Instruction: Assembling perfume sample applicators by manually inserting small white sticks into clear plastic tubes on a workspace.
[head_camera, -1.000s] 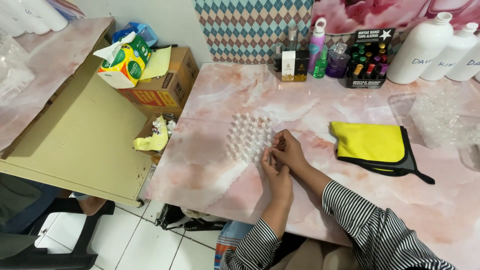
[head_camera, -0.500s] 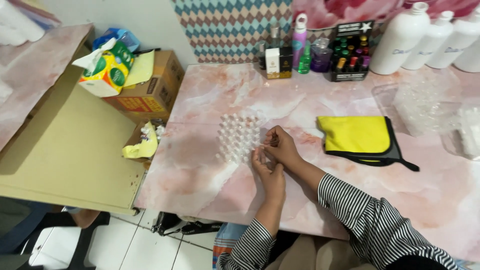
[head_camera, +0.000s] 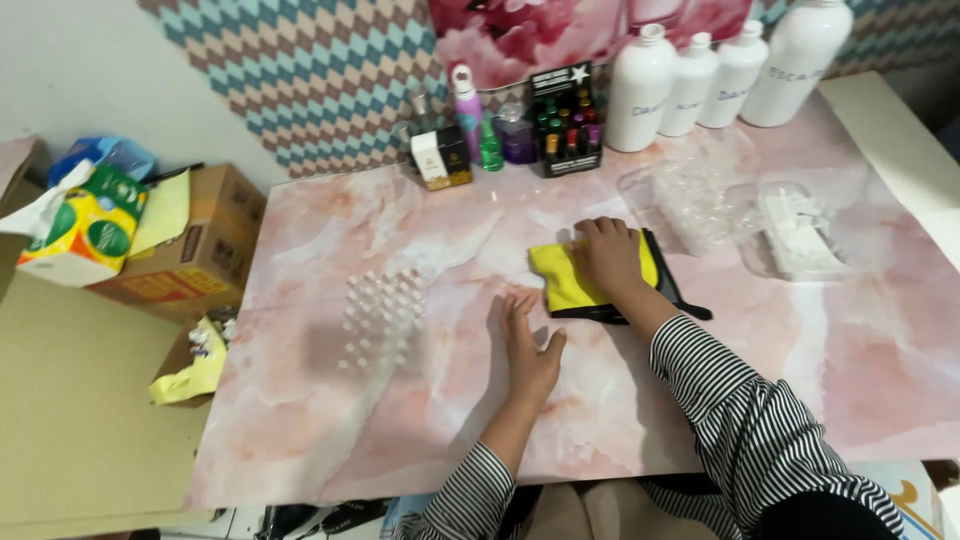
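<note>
In the head view, the person's right hand (head_camera: 608, 255) lies palm down on the yellow cloth (head_camera: 560, 278), fingers curled over its far edge and gripping it; the cloth sits on a dark cloth (head_camera: 668, 290) near the middle of the pink marble table (head_camera: 400, 420); the left hand (head_camera: 527, 345) rests flat on the table just near and left of the cloth, fingers spread, holding nothing; further left stands a cluster of small clear vials (head_camera: 382, 318); at the far edge are white bottles (head_camera: 700, 80) and a black rack of small bottles (head_camera: 565, 125); to the right lie clear plastic trays (head_camera: 760, 215); off the table's left side sit a cardboard box (head_camera: 190, 260) and a tissue box (head_camera: 80, 228).
</note>
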